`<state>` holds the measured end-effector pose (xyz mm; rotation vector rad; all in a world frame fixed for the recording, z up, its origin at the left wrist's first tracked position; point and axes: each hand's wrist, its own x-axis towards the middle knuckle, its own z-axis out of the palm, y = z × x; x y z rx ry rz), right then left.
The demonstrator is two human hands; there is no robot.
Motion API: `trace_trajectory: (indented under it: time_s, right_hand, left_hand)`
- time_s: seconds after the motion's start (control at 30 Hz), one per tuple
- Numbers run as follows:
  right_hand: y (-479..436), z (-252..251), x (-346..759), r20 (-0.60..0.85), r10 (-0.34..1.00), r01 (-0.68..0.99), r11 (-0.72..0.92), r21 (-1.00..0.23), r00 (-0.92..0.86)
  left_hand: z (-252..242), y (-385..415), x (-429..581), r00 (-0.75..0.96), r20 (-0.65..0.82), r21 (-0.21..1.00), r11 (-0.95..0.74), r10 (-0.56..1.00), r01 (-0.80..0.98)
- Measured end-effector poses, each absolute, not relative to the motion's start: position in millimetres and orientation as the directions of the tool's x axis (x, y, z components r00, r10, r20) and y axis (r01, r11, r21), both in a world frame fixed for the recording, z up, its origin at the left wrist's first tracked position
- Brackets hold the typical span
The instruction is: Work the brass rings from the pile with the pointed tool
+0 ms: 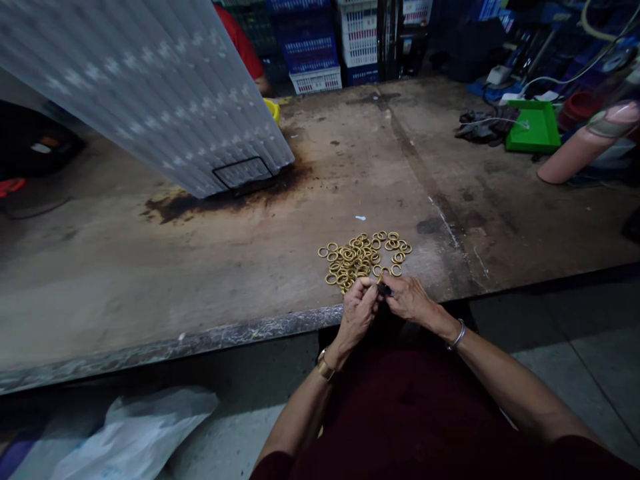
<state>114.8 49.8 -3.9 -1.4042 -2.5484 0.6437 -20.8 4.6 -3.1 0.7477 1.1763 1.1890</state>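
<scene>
Close to the table's front edge, my left hand (359, 307) and my right hand (413, 300) meet with their fingertips pinched together. Between them a brass-coloured ring (380, 279) stands on edge, and both hands' fingers are closed at it. A small dark piece (385, 290) shows at the same spot; its kind is too small to make out. Just beyond my fingers lies a loose pile of similar brass-coloured rings (353, 257), some overlapping and some spread to the right. My fingers hide part of the pile's near side.
A tall stack of translucent ribbed sheets (220, 127) leans in a black wire stand at left. On the right are a green tray (535, 127), dark gloves (485, 127) and a pink bottle (585, 147). Crates (310, 50) and a person's red sleeve (240, 40) are behind the table.
</scene>
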Motion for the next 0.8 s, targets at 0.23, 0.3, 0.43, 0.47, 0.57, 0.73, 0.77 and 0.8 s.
trace_trajectory:
  time_s: [0.23, 0.3, 0.43, 0.47, 0.57, 0.73, 0.77, 0.8]
  right_hand:
    - [49.1, -0.3, 115.0, -0.108, 0.837, 0.799, 0.461, -0.387, -0.536]
    - [48.1, 3.8, 113.8, -0.133, 0.841, 0.813, 0.448, -0.372, -0.525]
    - [48.5, 8.3, 111.3, -0.189, 0.837, 0.833, 0.433, -0.345, -0.514]
    - [50.1, 8.0, 111.7, -0.201, 0.840, 0.841, 0.424, -0.336, -0.504]
    - [59.6, 4.0, 118.1, -0.212, 0.879, 0.886, 0.360, -0.294, -0.427]
    - [77.0, -3.9, 137.0, -0.103, 0.956, 0.929, 0.235, -0.285, -0.274]
    - [78.2, -5.1, 139.1, -0.081, 0.960, 0.925, 0.231, -0.301, -0.267]
    - [78.4, -6.4, 140.2, -0.062, 0.963, 0.920, 0.229, -0.318, -0.261]
  left_hand:
    - [-3.4, 3.9, -20.8, -0.063, -0.280, 0.932, 0.256, 0.958, -0.255]
    - [-2.9, 4.6, -20.5, -0.066, -0.273, 0.939, 0.251, 0.960, -0.236]
    - [-3.0, 3.5, -20.6, -0.060, -0.244, 0.949, 0.226, 0.968, -0.218]
    - [-3.1, 1.9, -20.8, -0.053, -0.247, 0.948, 0.230, 0.968, -0.221]
    - [-2.6, -5.1, -21.6, 0.014, -0.274, 0.929, 0.269, 0.962, -0.255]
    - [-1.2, -9.3, -24.5, 0.131, -0.322, 0.823, 0.346, 0.938, -0.450]
    - [-1.5, -7.9, -25.4, 0.126, -0.329, 0.797, 0.347, 0.936, -0.495]
    - [-2.0, -6.2, -26.5, 0.118, -0.337, 0.774, 0.346, 0.934, -0.531]
